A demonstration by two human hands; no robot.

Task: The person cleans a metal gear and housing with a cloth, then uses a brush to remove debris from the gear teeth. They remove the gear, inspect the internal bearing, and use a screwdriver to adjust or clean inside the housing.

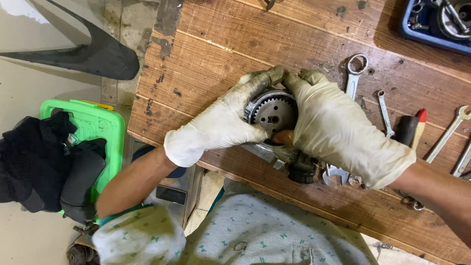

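Head view: both gloved hands, left (221, 122) & right (333, 130), grasp a round toothed metal gear assembly (272, 113) at centre of wooden desk (206, 64); wrenches (353, 73) lie just right.

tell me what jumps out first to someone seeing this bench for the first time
Two hands in dirty white gloves, the left hand and the right hand, clasp a round grey metal toothed gear assembly at the middle of the worn wooden plank workbench. Silver open-ended spanners lie to the right, and a bright green plastic case sits on the floor at left.
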